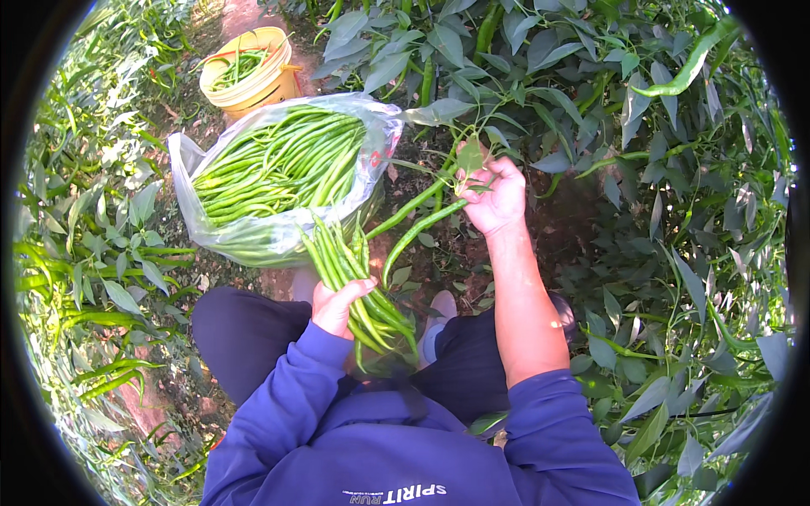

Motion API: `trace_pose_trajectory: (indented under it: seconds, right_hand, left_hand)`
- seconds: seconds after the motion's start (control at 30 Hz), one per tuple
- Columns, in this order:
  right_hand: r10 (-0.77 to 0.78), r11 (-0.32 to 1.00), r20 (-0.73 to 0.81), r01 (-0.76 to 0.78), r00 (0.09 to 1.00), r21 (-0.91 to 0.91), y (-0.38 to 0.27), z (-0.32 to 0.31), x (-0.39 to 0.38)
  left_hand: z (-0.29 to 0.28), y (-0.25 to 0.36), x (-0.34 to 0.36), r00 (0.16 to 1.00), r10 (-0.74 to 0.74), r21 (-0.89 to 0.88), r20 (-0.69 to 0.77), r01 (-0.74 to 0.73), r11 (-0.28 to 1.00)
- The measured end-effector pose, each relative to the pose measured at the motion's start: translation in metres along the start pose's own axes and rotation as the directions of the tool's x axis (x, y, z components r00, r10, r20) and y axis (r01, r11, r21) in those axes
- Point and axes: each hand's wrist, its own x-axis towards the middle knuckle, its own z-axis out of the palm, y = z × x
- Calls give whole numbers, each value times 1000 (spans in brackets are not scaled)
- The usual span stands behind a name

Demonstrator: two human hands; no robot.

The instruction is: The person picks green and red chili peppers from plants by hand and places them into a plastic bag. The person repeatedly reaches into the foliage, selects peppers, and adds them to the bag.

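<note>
My left hand (336, 309) is wrapped round a bunch of long green chili peppers (377, 316), held low in front of my lap with the tips pointing several ways. To the right, my right hand (494, 192) has its fingers closed at the stem end of a long curved green chili pepper (413, 236). Small leaves (472, 160) lie over these fingers and partly hide the grip. Another pepper hangs beside that one, just left of the hand. Beyond my left hand stands a clear plastic bag (192, 198), its mouth wide and full of green chili peppers (283, 160).
A yellow bucket (253, 99) with some peppers inside stands behind the bag. Leafy pepper plants (666, 219) crowd the right side, with peppers hanging among them. More plants (101, 278) line the left. My bent legs (245, 333) are close below the bag.
</note>
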Motion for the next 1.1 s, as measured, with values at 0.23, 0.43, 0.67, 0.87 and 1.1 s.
trace_pose_trajectory:
  seconds: [0.23,0.43,0.67,0.87,1.1]
  right_hand:
    - [-637,631,-45,486,770,-605,30,6,10]
    - [-794,203,86,396,602,-895,32,6,7]
    - [-826,323,6,481,564,-815,43,-1,12]
    - [-738,372,-162,194,655,-908,45,-4,3]
    - [-296,720,-386,-61,874,-692,62,-1,-36]
  left_hand:
    - [-2,-2,1,1000,-10,12,-20,10,1000]
    - [-2,-2,-1,1000,-5,31,-26,6,1000]
    - [2,-1,-4,1000,21,45,-16,-21,999]
    - [-1,-3,-2,1000,12,19,12,-12,1000]
    - [-20,-3,2,991,-62,38,121,58,998]
